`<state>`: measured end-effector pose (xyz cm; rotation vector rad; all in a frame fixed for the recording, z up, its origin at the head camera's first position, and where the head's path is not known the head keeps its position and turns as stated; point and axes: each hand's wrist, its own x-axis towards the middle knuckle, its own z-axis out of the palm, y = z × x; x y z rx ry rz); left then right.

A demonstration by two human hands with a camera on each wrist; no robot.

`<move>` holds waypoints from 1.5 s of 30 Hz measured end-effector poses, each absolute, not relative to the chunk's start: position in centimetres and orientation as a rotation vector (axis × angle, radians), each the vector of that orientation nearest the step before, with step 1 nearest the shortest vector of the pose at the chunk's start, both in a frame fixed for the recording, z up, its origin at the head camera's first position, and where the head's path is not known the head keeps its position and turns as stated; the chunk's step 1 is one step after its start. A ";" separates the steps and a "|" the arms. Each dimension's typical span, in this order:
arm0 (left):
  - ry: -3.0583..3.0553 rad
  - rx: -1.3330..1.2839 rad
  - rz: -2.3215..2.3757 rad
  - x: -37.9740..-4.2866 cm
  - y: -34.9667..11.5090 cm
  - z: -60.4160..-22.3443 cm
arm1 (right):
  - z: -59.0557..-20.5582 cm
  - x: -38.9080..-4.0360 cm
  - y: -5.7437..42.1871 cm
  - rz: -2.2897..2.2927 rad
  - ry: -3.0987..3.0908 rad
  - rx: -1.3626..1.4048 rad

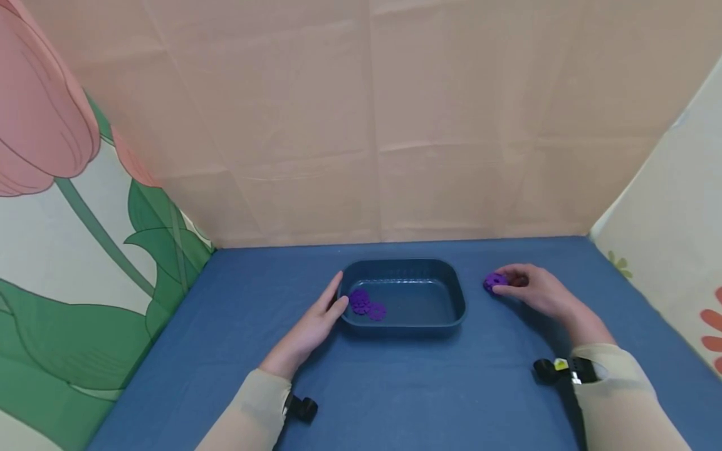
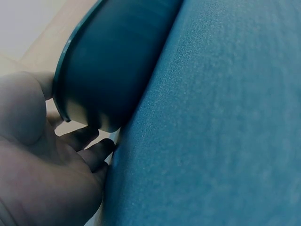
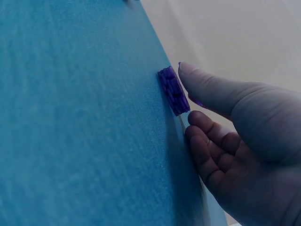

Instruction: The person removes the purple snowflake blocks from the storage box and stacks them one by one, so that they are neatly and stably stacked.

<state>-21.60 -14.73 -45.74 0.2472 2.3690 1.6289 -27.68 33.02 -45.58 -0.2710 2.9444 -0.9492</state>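
Note:
A dark blue rectangular tray (image 1: 403, 327) sits on the blue cloth. My left hand (image 1: 310, 326) grips its left end, thumb at the rim and fingers against the outer wall; the left wrist view shows these fingers (image 2: 96, 153) low beside the tray wall (image 2: 117, 61). Several purple notched discs (image 1: 361, 302) lie inside at the tray's left. Right of the tray, my right hand (image 1: 533, 288) holds a small stack of purple notched discs (image 1: 495, 283) between thumb and fingers. In the right wrist view the stack (image 3: 174, 92) is at the cloth surface, partly hidden by the thumb (image 3: 207, 87).
The blue cloth (image 1: 383, 388) covers the table. A plain beige sheet (image 1: 372, 125) hangs along its back edge. Printed flower panels stand at the left (image 1: 73, 351) and right (image 1: 665, 250). Each wrist carries a small black camera.

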 end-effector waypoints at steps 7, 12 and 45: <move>2.358 0.246 1.633 -21.6 -14.7 -45.7 | -45.8 -27.8 33.0 -0.947 2.944 -0.261; 2.335 0.236 1.629 -21.3 -14.7 -45.2 | -45.9 -27.9 33.0 -0.949 2.936 -0.241; 2.356 0.253 1.633 -21.4 -14.6 -45.9 | -43.7 -27.3 31.8 -1.094 3.051 -0.197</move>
